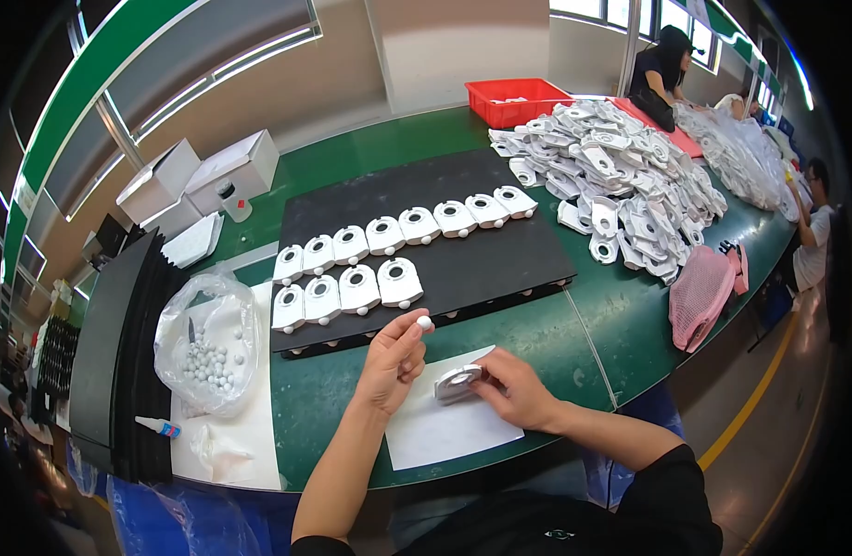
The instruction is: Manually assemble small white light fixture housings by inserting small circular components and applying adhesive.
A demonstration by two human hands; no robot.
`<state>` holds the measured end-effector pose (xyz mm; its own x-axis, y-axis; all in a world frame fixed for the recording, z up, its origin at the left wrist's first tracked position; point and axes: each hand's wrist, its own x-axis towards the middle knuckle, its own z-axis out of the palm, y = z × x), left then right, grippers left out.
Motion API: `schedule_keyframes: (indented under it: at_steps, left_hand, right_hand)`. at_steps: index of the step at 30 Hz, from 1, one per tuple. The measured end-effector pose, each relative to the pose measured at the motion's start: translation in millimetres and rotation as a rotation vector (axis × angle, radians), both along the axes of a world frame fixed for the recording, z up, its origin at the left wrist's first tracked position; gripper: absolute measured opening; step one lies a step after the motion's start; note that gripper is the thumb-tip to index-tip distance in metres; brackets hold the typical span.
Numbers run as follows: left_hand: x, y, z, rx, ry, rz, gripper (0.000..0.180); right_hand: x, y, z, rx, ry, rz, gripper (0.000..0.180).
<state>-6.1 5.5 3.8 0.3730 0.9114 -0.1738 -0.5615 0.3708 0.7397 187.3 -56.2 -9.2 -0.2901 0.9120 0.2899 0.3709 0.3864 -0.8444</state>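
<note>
Between the thumb and forefinger of my left hand [392, 363] is a small white ball [425, 323], held up in front of the black board [482, 267]. My right hand [521, 397] grips a white plastic part [455, 383] with a round hole, tilted over a sheet of white paper [445, 435]. Two rows of similar white parts [359, 286] lie on the board, with small white balls at their near ends. To the left, a clear plastic bag [206, 306] holds many more white balls [210, 363].
A heap of white parts [621, 185] covers the right of the green table [352, 157], near a red bin [514, 102] and a pink mesh bag [702, 295]. Black boards [115, 361], a glue bottle [157, 426] and white boxes [231, 170] stand left. Other people sit far right.
</note>
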Motion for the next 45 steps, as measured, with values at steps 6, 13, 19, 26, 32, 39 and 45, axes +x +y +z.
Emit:
schedule_keyframes:
  at_steps: [6, 13, 19, 26, 32, 39, 45]
  left_hand:
    - [2.6, 0.6, 0.9, 0.023, 0.005, -0.025, 0.025]
    - [7.3, -3.6, 4.1, 0.041, 0.09, -0.065, 0.021]
    - [13.5, -9.8, 6.7, 0.175, 0.435, -0.095, 0.019]
    - [13.7, -13.0, 9.6, 0.222, 0.459, -0.141, 0.027]
    - [17.9, -14.1, 9.4, 0.264, 0.454, -0.094, 0.026]
    - [16.8, -14.7, 9.6, 0.243, 0.439, -0.115, 0.025]
    - [17.1, -15.2, 10.1, 0.188, 0.42, -0.161, 0.02]
  right_hand:
    - [-5.2, 0.3, -0.5, 0.2, -0.089, 0.056, 0.017]
    - [6.8, 11.8, -14.6, -0.332, 0.65, 0.091, 0.015]
    - [13.8, 15.3, -3.2, -0.57, 1.019, 0.12, 0.017]
    - [13.9, 16.1, -5.7, -0.596, 1.077, 0.089, 0.021]
    - [13.8, 17.1, -10.3, -0.577, 1.059, 0.092, 0.02]
    - [13.8, 15.9, -8.2, -0.551, 1.042, 0.092, 0.018]
    - [14.0, 15.5, -9.2, -0.515, 1.007, 0.092, 0.016]
